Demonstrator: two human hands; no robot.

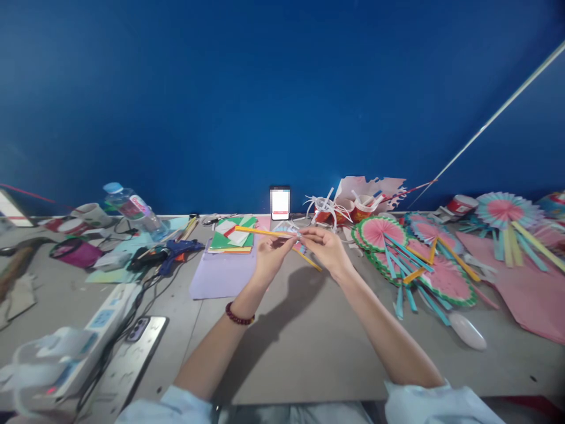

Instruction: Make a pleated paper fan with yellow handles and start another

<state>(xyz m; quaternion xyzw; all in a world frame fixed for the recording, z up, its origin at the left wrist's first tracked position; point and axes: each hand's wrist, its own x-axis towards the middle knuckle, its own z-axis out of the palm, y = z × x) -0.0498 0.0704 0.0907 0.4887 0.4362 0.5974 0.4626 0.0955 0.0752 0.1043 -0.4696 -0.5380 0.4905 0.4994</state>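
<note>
In the head view, my left hand (268, 254) and my right hand (327, 250) meet at the fingertips above the middle of the table. My left fingers are closed around a narrow yellow strip (247, 230) that points out to the left. My right thumb and fingers pinch close to the strip's inner end, on a small pale piece too blurred to name. A second yellow strip (309, 261) slants down below my right fingers; whether it joins the pale piece I cannot tell. Close to my left hand lies a stack of coloured paper (220, 242) on a purple sheet (223, 277).
Watermelon-patterned paper fans (448, 280) and a white oval object (468, 331) lie right. Paper cups with white strips (329, 209) stand behind. Left are a blue glue gun (179, 253), a bottle (135, 206), a power strip (99, 333) and a phone (132, 359). A lit phone (280, 203) leans on the wall.
</note>
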